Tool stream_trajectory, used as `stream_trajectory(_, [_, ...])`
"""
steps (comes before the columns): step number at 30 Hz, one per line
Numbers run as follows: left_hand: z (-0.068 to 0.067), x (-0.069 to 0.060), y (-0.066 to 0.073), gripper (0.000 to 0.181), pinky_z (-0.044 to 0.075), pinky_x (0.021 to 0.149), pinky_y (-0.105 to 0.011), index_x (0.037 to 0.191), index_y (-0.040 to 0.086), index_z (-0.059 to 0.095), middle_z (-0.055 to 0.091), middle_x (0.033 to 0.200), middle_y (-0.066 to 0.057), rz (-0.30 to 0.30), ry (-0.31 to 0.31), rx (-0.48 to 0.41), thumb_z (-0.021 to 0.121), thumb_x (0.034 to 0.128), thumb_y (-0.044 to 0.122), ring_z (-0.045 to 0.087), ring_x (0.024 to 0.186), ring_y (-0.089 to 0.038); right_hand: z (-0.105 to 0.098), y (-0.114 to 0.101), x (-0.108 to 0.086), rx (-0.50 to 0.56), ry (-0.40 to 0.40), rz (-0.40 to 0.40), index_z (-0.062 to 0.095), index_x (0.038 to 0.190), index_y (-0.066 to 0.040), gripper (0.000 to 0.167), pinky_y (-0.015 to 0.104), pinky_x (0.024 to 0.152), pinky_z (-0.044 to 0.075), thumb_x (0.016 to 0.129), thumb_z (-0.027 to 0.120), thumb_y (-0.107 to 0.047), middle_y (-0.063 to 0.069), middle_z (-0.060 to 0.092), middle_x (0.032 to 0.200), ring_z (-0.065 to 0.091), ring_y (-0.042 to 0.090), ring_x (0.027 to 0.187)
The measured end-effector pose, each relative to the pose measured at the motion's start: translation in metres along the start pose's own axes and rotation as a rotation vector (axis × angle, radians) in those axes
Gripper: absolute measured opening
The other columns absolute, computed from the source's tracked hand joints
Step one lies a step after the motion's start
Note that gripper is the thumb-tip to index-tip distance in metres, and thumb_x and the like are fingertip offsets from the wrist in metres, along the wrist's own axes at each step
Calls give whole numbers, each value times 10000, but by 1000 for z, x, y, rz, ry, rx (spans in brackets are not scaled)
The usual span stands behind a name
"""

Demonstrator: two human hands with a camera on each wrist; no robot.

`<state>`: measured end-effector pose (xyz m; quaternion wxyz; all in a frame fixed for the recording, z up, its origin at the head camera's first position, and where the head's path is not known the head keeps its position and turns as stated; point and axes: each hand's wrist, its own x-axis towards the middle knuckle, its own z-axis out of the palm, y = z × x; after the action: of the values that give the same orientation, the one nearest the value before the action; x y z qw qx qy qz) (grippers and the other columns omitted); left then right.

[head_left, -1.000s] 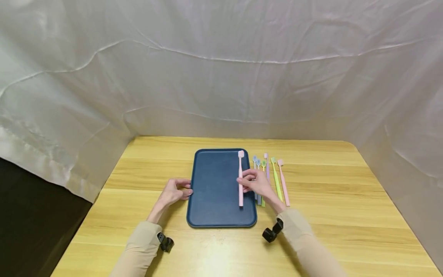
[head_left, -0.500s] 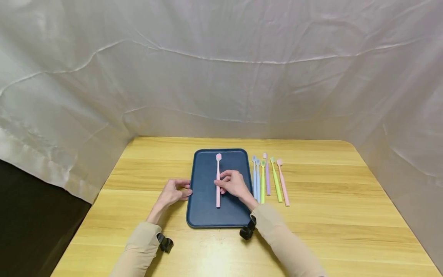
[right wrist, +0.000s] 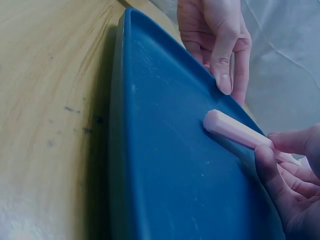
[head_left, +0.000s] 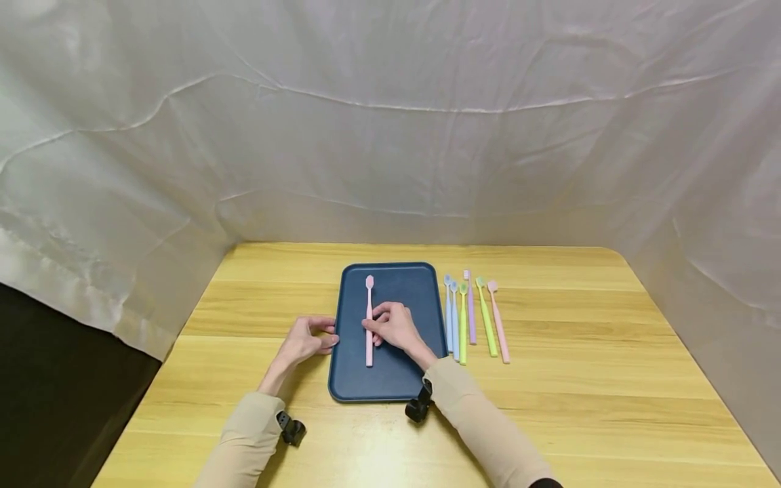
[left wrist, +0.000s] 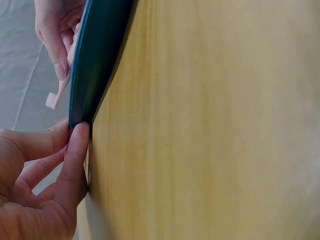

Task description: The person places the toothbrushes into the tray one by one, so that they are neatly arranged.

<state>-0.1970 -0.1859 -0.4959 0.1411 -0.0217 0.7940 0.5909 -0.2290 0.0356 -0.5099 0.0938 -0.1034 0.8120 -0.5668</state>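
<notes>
In the head view my right hand [head_left: 395,327] pinches a pink toothbrush [head_left: 369,305] by its handle between thumb and fingers. The toothbrush is over the left half of a dark blue tray [head_left: 405,285], head pointing away from me. In the right wrist view its handle end [right wrist: 225,126] is just above or on the tray floor; I cannot tell which. My left hand [head_left: 308,339] touches the tray's left rim with thumb and fingertips, and holds nothing else. The left wrist view shows these fingertips [left wrist: 77,137] against the outer wall.
Right of the tray several toothbrushes lie side by side on the wooden table [head_left: 579,339]: blue ones [head_left: 455,325], green ones [head_left: 486,318], a purple one [head_left: 472,315] and a pink one [head_left: 499,325]. A grey sheet [head_left: 390,156] hangs behind and at the sides.
My right hand has carried the pink toothbrush left, from the tray's right edge to its left half, slowing at the end. The left hand and tray have stayed in place.
</notes>
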Motion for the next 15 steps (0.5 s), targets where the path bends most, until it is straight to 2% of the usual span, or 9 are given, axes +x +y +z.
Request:
stream_trajectory(5, [-1,0,0,456,653,718,-298,1313,-156,560,654,1111,-286,-6,2,0,685,884,-68,683,781,-120,4,0,1,-9,15,-16,668,999,13,208,281,461,581,887,760,-136,125,729,694,604,45,446])
stream_trajectory(15, [-1,1,-1,452,655,734,-312,1315,-141,569,652,1126,-284,-22,13,9,685,885,-65,686,790,-135,16,1,3,-56,46,7,676,983,-2,186,261,453,572,894,749,-148,69,717,667,601,39,434])
